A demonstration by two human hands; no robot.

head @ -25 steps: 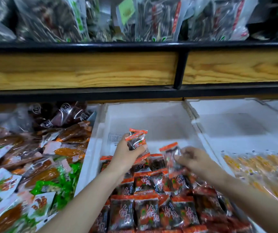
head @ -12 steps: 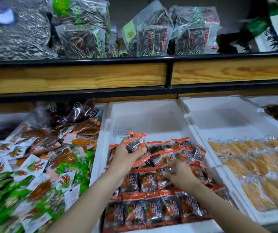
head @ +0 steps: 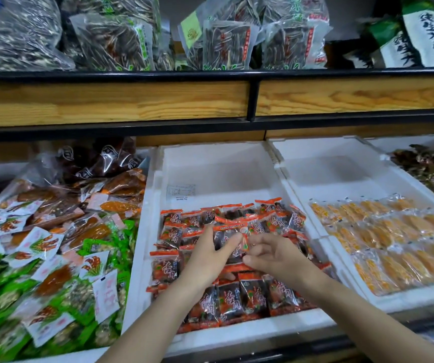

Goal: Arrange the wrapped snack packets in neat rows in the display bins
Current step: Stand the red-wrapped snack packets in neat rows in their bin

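The left hand (head: 208, 260) is holding one red-and-black snack packet (head: 226, 233) just above the stocked packets (head: 236, 297) that are lying in the white middle bin (head: 218, 166). The thumb (head: 232, 243) is pressing across the dark front face of the snack packet and the remaining fingers are sitting behind it, so the snack packet is being clamped between them, with its orange sealed edge pointing away from the person. The right hand (head: 278, 258) is positioned just beside it, on the right; its fingers (head: 256, 251) are curled close together, with the tips sitting at the right edge of the snack packet. Whether these fingers are pinching that edge or only touching it cannot be told. The stocked packets are filling the near half of the middle bin in rough rows, while the far half is showing bare white floor. In the right bin (head: 328, 163), yellow packets (head: 394, 237) are lying in rows. To the left, a mixed pile of green and brown packets (head: 40, 258) is lying loose. Above, bags of seeds (head: 223, 45) are standing on the wooden shelf (head: 132, 100).
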